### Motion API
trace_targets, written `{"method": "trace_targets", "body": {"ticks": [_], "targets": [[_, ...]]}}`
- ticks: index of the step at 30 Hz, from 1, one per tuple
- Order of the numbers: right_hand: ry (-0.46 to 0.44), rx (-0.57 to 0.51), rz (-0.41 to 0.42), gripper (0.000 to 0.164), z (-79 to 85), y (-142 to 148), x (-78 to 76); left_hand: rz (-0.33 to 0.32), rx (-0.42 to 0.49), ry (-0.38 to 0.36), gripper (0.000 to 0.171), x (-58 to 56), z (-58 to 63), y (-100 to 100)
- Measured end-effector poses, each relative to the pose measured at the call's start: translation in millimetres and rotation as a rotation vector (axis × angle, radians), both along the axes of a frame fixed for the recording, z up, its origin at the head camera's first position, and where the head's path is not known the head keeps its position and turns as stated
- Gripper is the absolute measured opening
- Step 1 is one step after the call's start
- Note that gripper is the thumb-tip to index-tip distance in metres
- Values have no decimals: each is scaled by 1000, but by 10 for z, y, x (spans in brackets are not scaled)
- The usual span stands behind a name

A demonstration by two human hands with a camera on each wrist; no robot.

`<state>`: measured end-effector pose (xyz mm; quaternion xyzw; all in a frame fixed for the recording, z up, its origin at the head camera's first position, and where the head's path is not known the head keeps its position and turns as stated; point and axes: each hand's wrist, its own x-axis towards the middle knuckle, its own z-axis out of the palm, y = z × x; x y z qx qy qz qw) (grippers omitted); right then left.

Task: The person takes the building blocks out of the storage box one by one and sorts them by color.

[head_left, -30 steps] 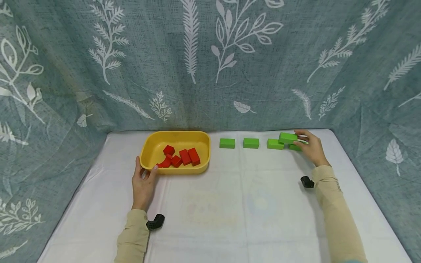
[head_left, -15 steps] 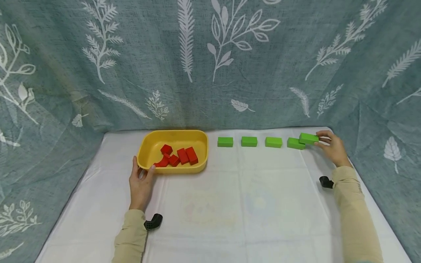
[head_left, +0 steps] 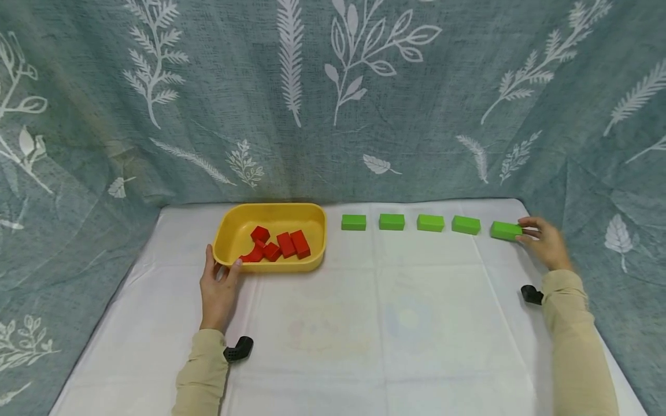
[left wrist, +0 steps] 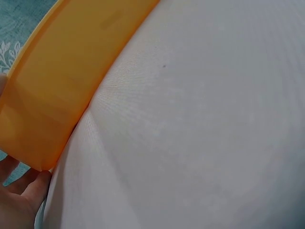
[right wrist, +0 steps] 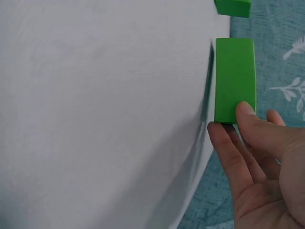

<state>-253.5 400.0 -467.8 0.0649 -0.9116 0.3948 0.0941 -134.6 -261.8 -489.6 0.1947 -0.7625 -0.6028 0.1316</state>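
At the table's far right, my right hand (head_left: 548,242) holds the end of a green block (head_left: 506,231) by thumb and fingertips. The right wrist view shows the thumb on the block's (right wrist: 234,78) upper face near its end. My left hand (head_left: 218,294) grips the front left corner of a yellow tub (head_left: 276,267), with the thumb at its front rim. In the left wrist view, fingers (left wrist: 35,191) touch the tub's corner. Inside the tub lie several red blocks (head_left: 286,245), some rectangular, one with a curved cut-out.
Several more green blocks (head_left: 391,222) form a spaced row between the tub and the right hand. White cloth (head_left: 333,329) covers the table, and a blue-green leaf-print curtain (head_left: 291,156) hangs right behind it. Black wrist cameras (head_left: 239,349) sit at both sleeves.
My right hand has carried the green block rightward past the row's end and lowered it in line with the others. The left hand stays at the tub. The head view has shifted slightly.
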Motion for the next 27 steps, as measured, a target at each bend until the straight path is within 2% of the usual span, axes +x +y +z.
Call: {"method": "trace_targets", "body": {"ticks": [9,15,18,23,27], "targets": [[-48,19,-28,43,-41,10,21,-8,1,13,83,15,16,-17],[-73,45,-96,52,23,-21,57,-12,18,25,84,4,-2,-30],[-63,68,-117,51,90,-60,62,-9,19,30,84,3,-5,-30],[16,108,-74,44,197,-195,17,-10,26,43,83,0,-6,-28],[20,105,-19,43,251,-393,-46,-17,31,55,84,3,-13,-28]]}}
